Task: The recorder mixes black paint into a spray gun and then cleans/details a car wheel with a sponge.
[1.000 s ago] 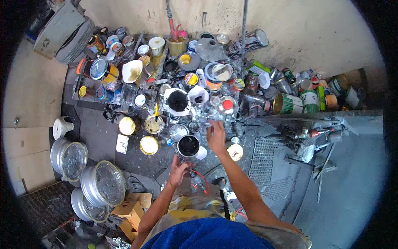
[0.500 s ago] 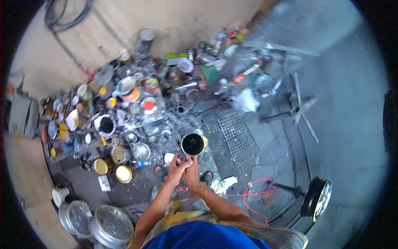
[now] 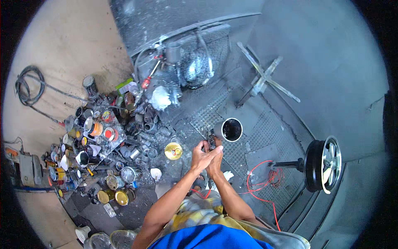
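Note:
Ahead of my body I hold a spray gun (image 3: 211,140) with an open cylindrical cup (image 3: 231,129) on it. The cup's inside is dark, and I cannot tell how full it is. My right hand (image 3: 214,165) is closed round the gun's handle, which it mostly hides. From the left, my left hand (image 3: 202,157) closes on the gun's side, its thumb crossing over by the right hand. Below the hands a hose end runs down to a red air hose (image 3: 251,189).
On the right, a spoked wheel (image 3: 323,166) with a black rim sits on a stand arm. A cross-shaped stand (image 3: 265,79) is beyond the cup. Paint cans and cups crowd the left, with a gold-topped can (image 3: 173,151) nearer me. A red-handled screwdriver (image 3: 147,81) lies at the back.
My view has swung right, so the cluttered cans shift left in the picture. The spray gun and both hands have moved right, away from the cans, still gripped.

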